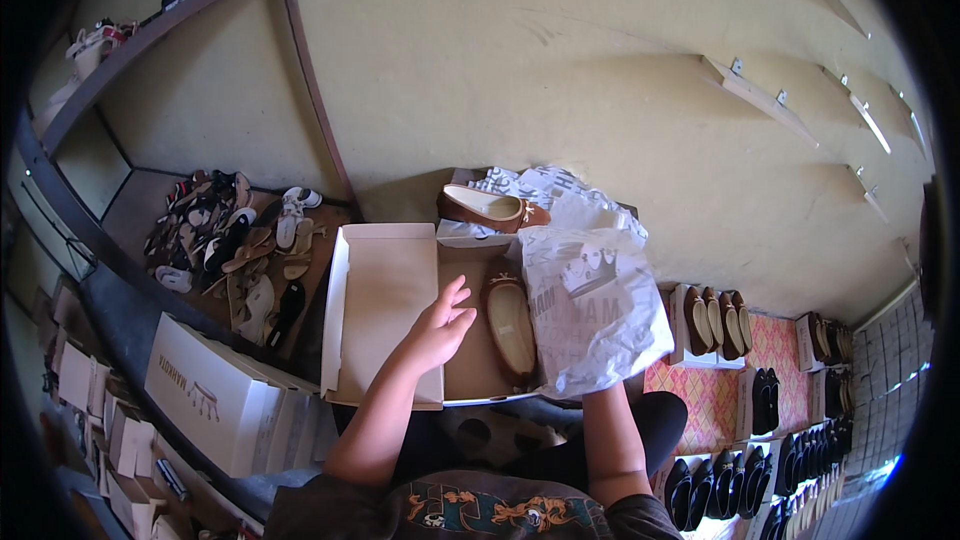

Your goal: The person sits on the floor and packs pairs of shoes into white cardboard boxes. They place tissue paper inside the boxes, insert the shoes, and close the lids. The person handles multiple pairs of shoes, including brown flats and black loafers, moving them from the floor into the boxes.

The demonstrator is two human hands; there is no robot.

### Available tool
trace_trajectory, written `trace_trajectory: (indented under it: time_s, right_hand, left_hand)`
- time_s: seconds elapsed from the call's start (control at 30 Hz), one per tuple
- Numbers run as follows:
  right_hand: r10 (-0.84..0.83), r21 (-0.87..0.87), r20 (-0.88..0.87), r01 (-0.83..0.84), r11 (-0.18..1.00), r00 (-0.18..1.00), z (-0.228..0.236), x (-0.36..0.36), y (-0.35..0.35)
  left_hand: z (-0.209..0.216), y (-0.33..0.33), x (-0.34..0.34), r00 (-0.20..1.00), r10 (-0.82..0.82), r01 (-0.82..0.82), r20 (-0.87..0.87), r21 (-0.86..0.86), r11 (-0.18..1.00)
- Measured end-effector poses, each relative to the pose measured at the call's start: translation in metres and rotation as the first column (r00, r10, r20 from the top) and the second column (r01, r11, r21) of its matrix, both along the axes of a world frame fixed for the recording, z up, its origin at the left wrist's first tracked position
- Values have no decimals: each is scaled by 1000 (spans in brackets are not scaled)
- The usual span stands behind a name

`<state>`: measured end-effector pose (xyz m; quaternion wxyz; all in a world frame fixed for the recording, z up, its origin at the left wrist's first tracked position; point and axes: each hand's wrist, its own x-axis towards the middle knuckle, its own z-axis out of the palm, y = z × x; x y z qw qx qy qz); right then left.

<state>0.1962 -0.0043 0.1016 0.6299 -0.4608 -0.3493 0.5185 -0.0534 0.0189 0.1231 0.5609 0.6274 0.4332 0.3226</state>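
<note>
An open cardboard shoebox (pixel 465 375) rests in front of me, its lid (pixel 382 305) folded out to the left. In the box lies a brown ballet flat (pixel 508 330) with a pale insole. My left hand (pixel 440 328) is raised over the box, fingers apart and holding nothing, just left of this shoe. Printed white tissue paper (pixel 600 320) covers the box's right side and hangs over its edge. My right forearm (pixel 612 435) reaches up beneath the paper, which hides that hand and its fingers. Behind, a matching brown flat (pixel 490 208) sits on another box.
Mixed sandals and shoes (pixel 250 250) are heaped at the left. White shoeboxes (pixel 210 400) stand below them. On the right, brown flats (pixel 715 320) and rows of black shoes (pixel 715 485) rest on a patterned mat (pixel 690 405). A wall (pixel 560 90) rises behind the boxes.
</note>
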Motion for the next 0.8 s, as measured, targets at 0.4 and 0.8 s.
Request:
trace_trajectory:
  time_s: [0.4, 0.8]
  right_hand:
    - [28, 86, 973, -470, 879, 231, -14, -91, 49]
    - [33, 66, 965, -363, 930, 262, -2, -84, 68]
  left_hand:
    - [26, -17, -34, 985, 118, -55, 122, -430, 901]
    - [16, -15, -79, 947, 304, -312, -102, -76, 947]
